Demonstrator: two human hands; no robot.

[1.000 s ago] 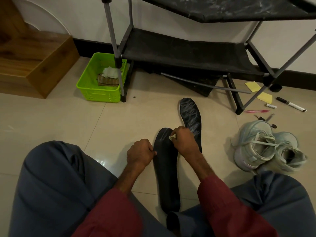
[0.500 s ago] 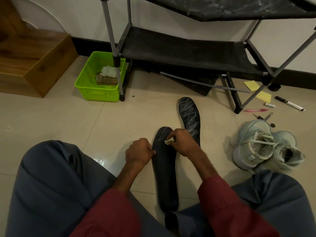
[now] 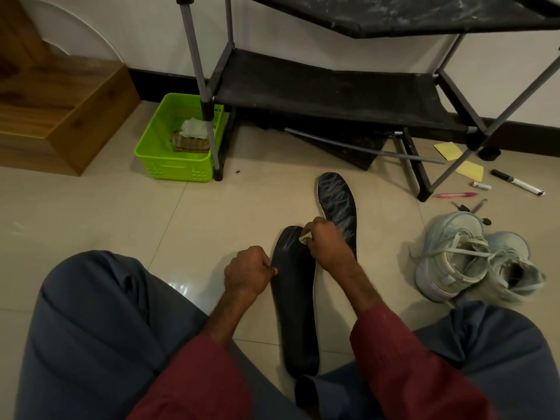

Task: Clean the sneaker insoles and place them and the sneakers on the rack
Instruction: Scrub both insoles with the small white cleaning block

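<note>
Head view: left hand (image 3: 248, 271) pinches the left edge of the dark insole (image 3: 295, 298), right hand (image 3: 325, 241) curled round a pale wipe (image 3: 306, 237) at its streaked toe.

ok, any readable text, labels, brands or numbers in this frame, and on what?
None legible.
Marker: label blurred.
Small white stick beside it: dark marks, too small to read.
Packet in the green basket: print blurred.
Sneakers: no readable brand mark.
</note>
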